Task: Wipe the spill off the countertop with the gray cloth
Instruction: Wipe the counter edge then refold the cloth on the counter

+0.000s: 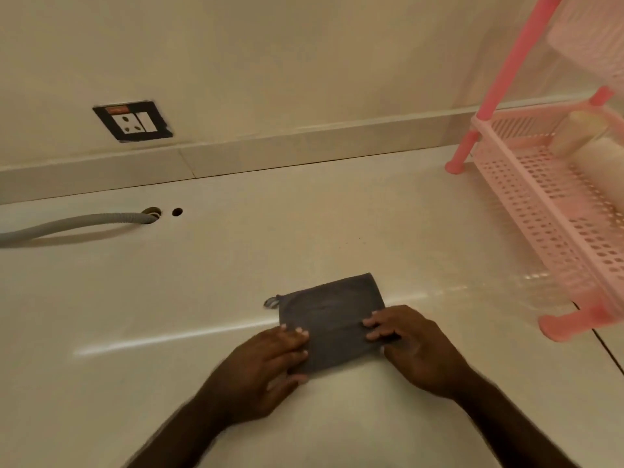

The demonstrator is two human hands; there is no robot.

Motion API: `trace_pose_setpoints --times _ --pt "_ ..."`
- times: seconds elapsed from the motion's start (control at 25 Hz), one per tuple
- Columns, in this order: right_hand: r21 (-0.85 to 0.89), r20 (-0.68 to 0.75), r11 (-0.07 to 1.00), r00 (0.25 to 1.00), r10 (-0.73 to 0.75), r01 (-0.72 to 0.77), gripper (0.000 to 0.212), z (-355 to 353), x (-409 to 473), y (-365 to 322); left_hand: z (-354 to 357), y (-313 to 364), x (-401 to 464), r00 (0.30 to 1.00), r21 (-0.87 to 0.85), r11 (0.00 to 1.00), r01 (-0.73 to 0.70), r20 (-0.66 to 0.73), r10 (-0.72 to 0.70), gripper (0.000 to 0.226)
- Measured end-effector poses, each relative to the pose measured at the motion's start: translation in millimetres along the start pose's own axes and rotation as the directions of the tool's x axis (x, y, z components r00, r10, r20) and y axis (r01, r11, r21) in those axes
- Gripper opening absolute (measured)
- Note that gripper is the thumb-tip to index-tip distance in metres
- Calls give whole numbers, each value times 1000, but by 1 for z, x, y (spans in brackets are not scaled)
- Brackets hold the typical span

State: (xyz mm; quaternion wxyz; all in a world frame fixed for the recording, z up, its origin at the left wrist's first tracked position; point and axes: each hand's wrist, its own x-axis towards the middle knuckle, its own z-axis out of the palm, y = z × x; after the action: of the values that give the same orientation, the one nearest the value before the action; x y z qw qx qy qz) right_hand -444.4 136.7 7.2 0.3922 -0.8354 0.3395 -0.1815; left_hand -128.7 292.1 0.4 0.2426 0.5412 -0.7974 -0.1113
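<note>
The folded gray cloth (332, 317) lay flat on the countertop (169, 298), long axis running roughly nine to three, with the left hand (270, 363) at its seven o'clock corner and the right hand (410, 346) at four o'clock, equally near, fingers spread and pressing down.

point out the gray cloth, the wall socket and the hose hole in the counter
gray cloth (332, 310): head view, bare middle of the fabric
wall socket (132, 121): head view, white socket face
hose hole (151, 212): head view, opening where the gray hose enters the countertop
</note>
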Motion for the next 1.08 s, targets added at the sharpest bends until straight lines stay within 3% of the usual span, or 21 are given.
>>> trace_pose_setpoints --times 0.08,0.12,0.16,0.24,0.28,0.36,0.48,0.6,0.72,0.84,1.08 --pt "50 26 996 997 66 -68 28 -2 -9 -3 4 9 -5 984 38 986 165 -67 -162 42" --pt "96 15 980 985 174 -174 34 -4 -6 -7 5 13 -2 936 19 943 333 -124 -328 43" --pt "143 -16 945 954 300 -294 41 -6 0 -10 3 17 5 830 -44 845 533 -168 -532 45" --pt "167 -89 853 854 513 -495 57 -8 21 -14 2 20 22 533 -203 546 813 -116 -838 51" --pt "149 -112 814 809 578 -561 63 -9 34 -15 3 21 31 438 -259 437 861 -57 -897 52" --pt "90 -106 767 759 642 -635 76 -9 58 -21 8 22 49 353 -363 317 876 36 -935 52" --pt "28 -14 728 728 686 -685 87 -1 83 -30 9 23 71 292 -528 174 831 148 -945 40" --pt "101 12 689 693 721 -718 79 1 93 -32 12 15 77 252 -560 83 824 233 -939 42" --pt "169 70 664 681 729 -728 57 -5 93 -27 15 13 76 290 -517 132 846 239 -927 33" --pt "223 118 675 707 698 -704 34 -5 88 -22 12 11 78 319 -537 198 820 141 -937 20" --pt "348 62 718 779 624 -602 19 -17 116 -17 -9 -30 101 371 -674 209 709 105 -923 14"
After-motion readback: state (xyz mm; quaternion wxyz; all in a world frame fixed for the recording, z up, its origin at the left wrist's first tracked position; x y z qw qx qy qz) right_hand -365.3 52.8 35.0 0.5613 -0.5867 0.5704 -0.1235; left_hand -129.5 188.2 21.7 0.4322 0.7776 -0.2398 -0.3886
